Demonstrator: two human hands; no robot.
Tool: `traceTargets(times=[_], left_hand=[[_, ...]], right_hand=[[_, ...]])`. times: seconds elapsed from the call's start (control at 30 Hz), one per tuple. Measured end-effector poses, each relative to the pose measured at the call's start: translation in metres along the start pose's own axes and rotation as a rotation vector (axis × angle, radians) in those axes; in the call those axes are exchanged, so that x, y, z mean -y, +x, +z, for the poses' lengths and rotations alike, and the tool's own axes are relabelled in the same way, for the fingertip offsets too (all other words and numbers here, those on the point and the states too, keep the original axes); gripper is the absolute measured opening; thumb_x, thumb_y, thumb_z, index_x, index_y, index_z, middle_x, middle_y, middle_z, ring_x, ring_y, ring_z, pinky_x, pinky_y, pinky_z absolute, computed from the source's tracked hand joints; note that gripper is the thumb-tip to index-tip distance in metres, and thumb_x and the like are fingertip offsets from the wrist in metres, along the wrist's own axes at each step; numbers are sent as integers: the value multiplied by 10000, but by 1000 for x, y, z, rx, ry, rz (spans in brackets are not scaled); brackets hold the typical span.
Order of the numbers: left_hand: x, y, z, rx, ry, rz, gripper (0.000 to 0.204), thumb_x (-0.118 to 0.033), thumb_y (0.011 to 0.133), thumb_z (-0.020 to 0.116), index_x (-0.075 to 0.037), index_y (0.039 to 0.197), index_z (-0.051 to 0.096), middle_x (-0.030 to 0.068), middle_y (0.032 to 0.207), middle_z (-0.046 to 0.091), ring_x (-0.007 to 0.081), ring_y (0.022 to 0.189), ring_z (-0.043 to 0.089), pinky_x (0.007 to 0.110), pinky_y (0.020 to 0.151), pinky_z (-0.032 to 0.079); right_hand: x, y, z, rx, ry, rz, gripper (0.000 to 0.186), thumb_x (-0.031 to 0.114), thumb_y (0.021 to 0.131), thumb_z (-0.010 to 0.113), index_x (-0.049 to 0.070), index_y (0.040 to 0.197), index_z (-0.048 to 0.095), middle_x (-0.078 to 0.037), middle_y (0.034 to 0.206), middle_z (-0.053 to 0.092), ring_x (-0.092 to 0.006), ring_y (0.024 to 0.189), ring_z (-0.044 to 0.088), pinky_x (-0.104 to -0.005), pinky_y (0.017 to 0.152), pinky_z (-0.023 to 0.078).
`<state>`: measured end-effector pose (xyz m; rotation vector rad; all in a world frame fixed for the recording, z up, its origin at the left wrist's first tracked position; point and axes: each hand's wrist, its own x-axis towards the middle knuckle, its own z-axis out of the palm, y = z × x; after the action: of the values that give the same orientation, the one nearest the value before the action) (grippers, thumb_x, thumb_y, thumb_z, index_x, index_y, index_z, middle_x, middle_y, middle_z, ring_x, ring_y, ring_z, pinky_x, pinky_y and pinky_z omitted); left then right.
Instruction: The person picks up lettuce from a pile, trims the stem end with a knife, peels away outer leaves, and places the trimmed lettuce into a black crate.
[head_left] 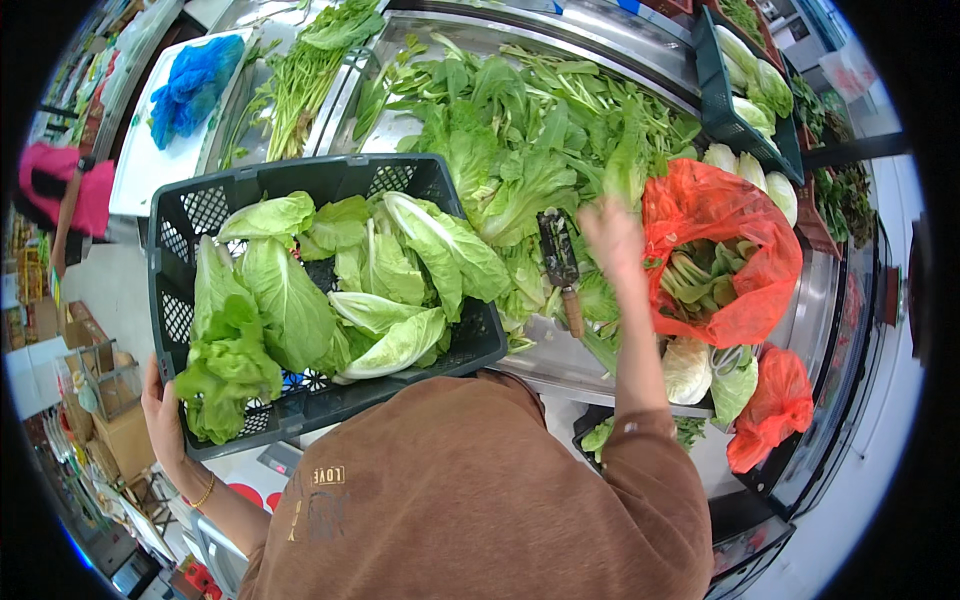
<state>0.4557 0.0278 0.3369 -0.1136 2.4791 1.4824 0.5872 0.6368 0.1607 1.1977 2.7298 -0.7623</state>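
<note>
My left hand (160, 412) grips the near left corner of a dark green plastic crate (345, 160), thumb and fingers at its outer side. Inside the crate lie several heads of pale green leafy lettuce (285, 300). A frilly lettuce (228, 365) sits at the corner by that hand. Over the metal counter, my right hand (612, 238) is smeared by motion at the base of an upright green leaf (626, 150); whether it holds the leaf is unclear. Just left of it lies a dark-bladed knife (557, 250) with a wooden handle (573, 312), on loose leaves.
A broad heap of leafy greens (490, 110) covers the counter ahead. To the right stands an open red plastic bag (765, 225) of greens, with a tied red bag (775, 410) below. A green crate of cabbages (735, 100) and a white board with a blue bag (190, 90) stand farther off.
</note>
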Motion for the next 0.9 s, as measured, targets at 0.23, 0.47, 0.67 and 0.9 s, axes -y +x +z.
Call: traceTargets(times=[0.23,0.47,0.67,0.9], left_hand=[[-49,-4,17,45,4,48,594,-36,843,643,58,1391,432,99,1200,621,160,1048,593,287,929,450],[-181,-25,41,11,169,298,564,-95,864,582,20,1400,446,111,1241,603,175,1055,608,276,924,471],[-274,9,205,375,327,660,607,-122,766,616,43,1339,504,83,1156,628,128,997,585,245,874,447],[-349,50,276,438,460,568,466,-173,786,627,-32,1230,623,25,901,640,70,741,582,197,641,470]], right_hand=[[20,-145,124,736,967,119,921,598,899,521,-59,1479,237,-285,1492,307,-337,1406,282,-387,1153,221],[19,-134,62,510,1363,211,911,468,924,569,-70,1500,113,-218,1574,167,-285,1458,182,-362,1173,159],[-7,-119,134,862,2021,544,335,204,1026,420,4,1283,500,-123,1263,590,-248,1131,578,-421,1003,452],[-37,-111,147,885,1934,401,333,121,1016,313,48,1329,398,-137,1207,551,-290,1013,583,-482,871,541]])
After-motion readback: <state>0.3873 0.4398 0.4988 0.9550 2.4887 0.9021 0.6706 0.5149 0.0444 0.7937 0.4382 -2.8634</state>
